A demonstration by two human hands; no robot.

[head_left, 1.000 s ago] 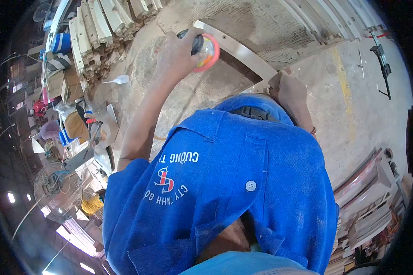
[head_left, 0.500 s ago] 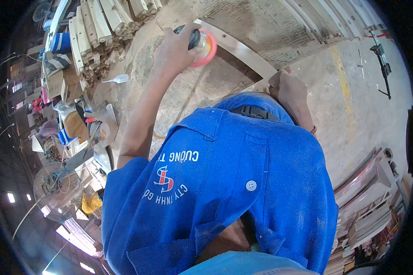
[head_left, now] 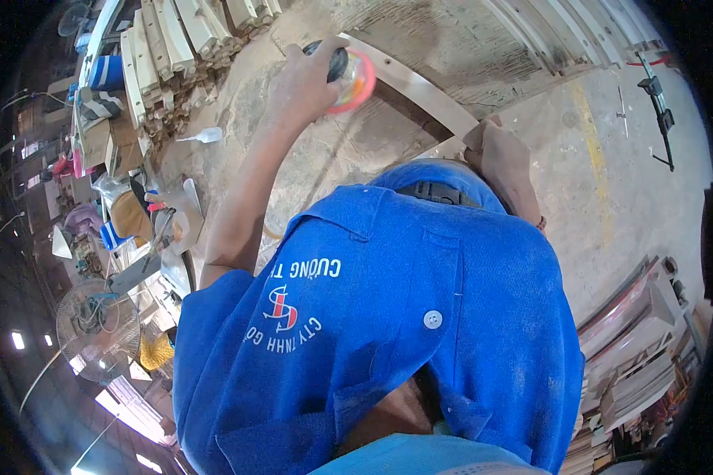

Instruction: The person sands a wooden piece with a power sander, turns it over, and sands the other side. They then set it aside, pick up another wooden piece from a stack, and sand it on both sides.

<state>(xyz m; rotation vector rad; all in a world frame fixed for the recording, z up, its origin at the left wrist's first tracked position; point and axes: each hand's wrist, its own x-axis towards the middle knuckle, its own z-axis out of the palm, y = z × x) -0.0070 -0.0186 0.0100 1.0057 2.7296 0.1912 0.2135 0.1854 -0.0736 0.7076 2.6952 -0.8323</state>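
Observation:
My left hand (head_left: 299,91) is wrapped over the black top of a round palm sander (head_left: 338,66). The sander's pink-red disc is smeared by motion and overlaps the edge of a curved pale wooden piece (head_left: 410,83). Small dark holes show near the far end of that piece. At its near end, my right hand (head_left: 499,154) is closed on the wood, its fingers partly hidden. The piece arcs from the upper middle down to this hand, just beyond my waist.
Stacked wooden parts (head_left: 162,43) stand at the upper left, with more long pieces (head_left: 578,32) at the upper right. A white squeeze bottle (head_left: 206,135) lies left of my arm. A fan (head_left: 95,317) is at lower left, a black clamp (head_left: 659,107) at right.
The sander and my left hand have shifted very slightly, and the disc is more blurred. My right hand and the wooden piece stay in place.

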